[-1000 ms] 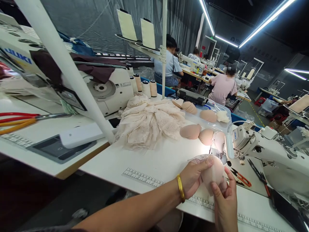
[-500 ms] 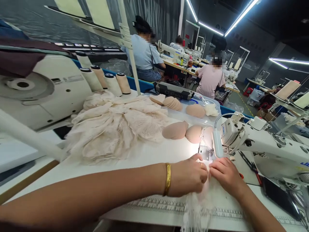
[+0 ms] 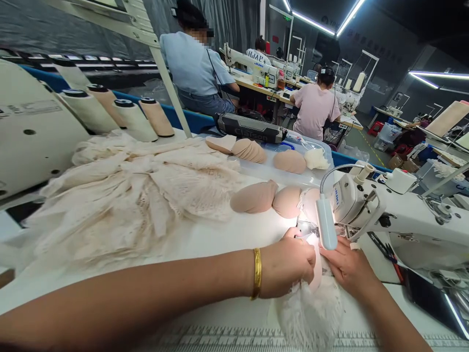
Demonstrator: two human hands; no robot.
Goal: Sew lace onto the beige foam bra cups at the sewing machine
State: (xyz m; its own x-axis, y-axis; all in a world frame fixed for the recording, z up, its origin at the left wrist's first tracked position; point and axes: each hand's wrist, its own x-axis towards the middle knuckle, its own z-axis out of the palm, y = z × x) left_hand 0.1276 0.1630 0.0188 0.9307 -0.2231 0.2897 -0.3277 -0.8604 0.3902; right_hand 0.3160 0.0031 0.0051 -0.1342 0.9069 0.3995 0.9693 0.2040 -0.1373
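Note:
My left hand, with a gold bangle on its wrist, is closed on a beige foam cup wrapped in white lace. It presses the piece down in front of the needle of the white sewing machine. My right hand pinches the same piece from the right, under the machine's small lamp. Loose lace spills toward the table's front edge below both hands. Two more foam cups lie just behind the needle area.
A big heap of cream lace covers the table to the left. Thread cones stand behind it beside another machine. A clear tray holds more cups. Other people sew at benches farther back.
A second ago both hands held the cup up in the air. They have since lowered it to the table and pushed it forward under the machine's lamp. The view has swung right and closer.

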